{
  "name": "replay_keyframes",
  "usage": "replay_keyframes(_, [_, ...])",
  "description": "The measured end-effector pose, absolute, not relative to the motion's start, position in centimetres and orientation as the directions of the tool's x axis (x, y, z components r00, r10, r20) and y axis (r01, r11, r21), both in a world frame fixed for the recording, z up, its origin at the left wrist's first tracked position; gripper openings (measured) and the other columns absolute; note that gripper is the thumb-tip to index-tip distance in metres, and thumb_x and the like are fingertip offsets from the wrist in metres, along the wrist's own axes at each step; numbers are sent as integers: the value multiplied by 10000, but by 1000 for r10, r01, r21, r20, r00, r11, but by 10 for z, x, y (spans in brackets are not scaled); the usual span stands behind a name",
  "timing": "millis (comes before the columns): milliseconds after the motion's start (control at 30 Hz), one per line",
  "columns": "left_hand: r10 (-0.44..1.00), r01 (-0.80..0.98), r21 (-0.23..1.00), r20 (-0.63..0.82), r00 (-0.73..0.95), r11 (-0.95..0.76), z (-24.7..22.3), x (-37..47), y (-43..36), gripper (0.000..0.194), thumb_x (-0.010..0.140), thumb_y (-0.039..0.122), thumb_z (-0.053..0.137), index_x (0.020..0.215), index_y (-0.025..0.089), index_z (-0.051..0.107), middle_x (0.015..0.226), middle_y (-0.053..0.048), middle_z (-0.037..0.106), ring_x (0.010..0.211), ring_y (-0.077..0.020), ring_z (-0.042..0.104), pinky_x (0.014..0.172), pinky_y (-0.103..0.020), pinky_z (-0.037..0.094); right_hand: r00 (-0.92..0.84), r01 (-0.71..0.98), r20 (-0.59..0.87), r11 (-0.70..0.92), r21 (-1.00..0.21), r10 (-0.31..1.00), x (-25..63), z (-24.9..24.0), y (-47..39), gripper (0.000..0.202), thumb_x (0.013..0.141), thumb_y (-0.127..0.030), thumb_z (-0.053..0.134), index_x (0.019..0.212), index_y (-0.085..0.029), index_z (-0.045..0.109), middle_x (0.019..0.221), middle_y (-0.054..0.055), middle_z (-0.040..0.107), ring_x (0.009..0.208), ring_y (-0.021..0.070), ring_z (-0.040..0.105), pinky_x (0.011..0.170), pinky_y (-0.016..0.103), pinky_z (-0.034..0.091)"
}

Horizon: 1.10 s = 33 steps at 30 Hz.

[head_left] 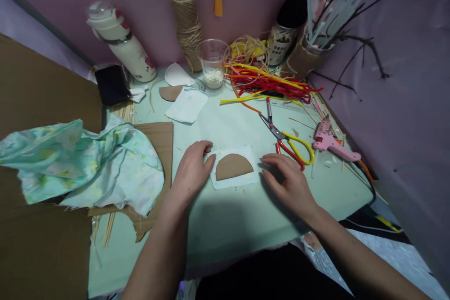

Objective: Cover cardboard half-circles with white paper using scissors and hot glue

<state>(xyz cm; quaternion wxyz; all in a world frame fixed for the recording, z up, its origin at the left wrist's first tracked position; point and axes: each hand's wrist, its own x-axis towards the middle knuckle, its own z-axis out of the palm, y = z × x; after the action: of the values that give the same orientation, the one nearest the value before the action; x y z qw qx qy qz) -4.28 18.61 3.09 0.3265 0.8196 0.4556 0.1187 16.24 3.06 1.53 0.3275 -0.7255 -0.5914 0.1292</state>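
A brown half-circle of cardboard (234,167) lies flat on a pale rectangular piece of cloth (248,150), its straight edge toward me. My left hand (196,165) rests at the cloth's left edge, thumb by the corner, with nothing in its fingers. To the right of the cloth, a little apart from it, my right hand (284,178) hovers low over the table, fingers apart and holding nothing. Beyond that hand lie scissors (281,135) with one yellow and one red handle, blades pointing away to the left.
Floral cloth (105,164) lies over a cardboard sheet (165,138) at left. A pink glue gun (332,140) is at right. Behind are colourful pipe cleaners (270,82), a plastic cup (213,72), a twine spool (188,28), a white bottle (124,49) and another cloth piece (187,104).
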Motion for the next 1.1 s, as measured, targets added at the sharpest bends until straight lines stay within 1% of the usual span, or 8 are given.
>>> replay_keyframes(100, [803, 667, 630, -114, 585, -397, 29, -46, 189, 243, 847, 220, 537, 1084, 183, 578, 1030, -89, 633, 974, -247, 589, 912, -421, 462, 249, 782, 199, -76, -619, 948, 155, 18, 36, 210, 865, -231, 582, 1075, -234, 582, 1130, 92, 667, 1085, 274, 592, 922, 472, 422])
replay_keyframes(267, [739, 629, 631, -128, 661, -453, 25, -53, 192, 346, 802, 188, 608, 1143, 193, 553, 1095, -82, 595, 1064, -252, 546, 959, -425, 439, 126, 802, 153, -10, -598, 980, 136, 23, 55, 409, 803, -251, 634, 1195, -230, 519, 1307, 124, 592, 1225, 314, 513, 999, 513, 347])
replay_keyframes(367, [726, 630, 627, -145, 673, -459, 23, -55, 192, 388, 794, 172, 625, 1172, 201, 539, 1109, -74, 578, 1098, -250, 524, 981, -426, 429, 78, 807, 122, 9, -590, 990, 129, 23, 63, 457, 792, -244, 640, 1225, -224, 493, 1353, 130, 565, 1255, 316, 494, 1013, 514, 324])
replay_keyframes(600, [719, 646, 609, -173, 673, -459, 21, -56, 191, 433, 793, 146, 634, 1206, 219, 524, 1135, -73, 563, 1122, -263, 507, 989, -445, 424, 84, 800, 121, 6, -600, 989, 125, 17, 67, 438, 797, -199, 625, 1210, -240, 485, 1268, 97, 626, 1179, 301, 546, 995, 491, 321])
replay_keyframes(767, [713, 651, 602, -184, 676, -463, 22, -56, 190, 440, 798, 143, 630, 1218, 208, 518, 1144, -80, 556, 1128, -267, 503, 991, -452, 424, 95, 801, 136, 5, -598, 986, 124, 14, 67, 442, 800, -218, 640, 1211, -243, 479, 1216, 87, 646, 1138, 302, 559, 988, 498, 322])
replay_keyframes(1100, [713, 658, 593, -191, 675, -464, 24, -55, 190, 445, 802, 137, 623, 1229, 199, 514, 1159, -86, 554, 1138, -267, 502, 998, -452, 422, 104, 802, 145, 4, -598, 984, 126, 14, 67, 422, 796, -226, 638, 1193, -238, 493, 1210, 88, 653, 1131, 302, 566, 979, 496, 328])
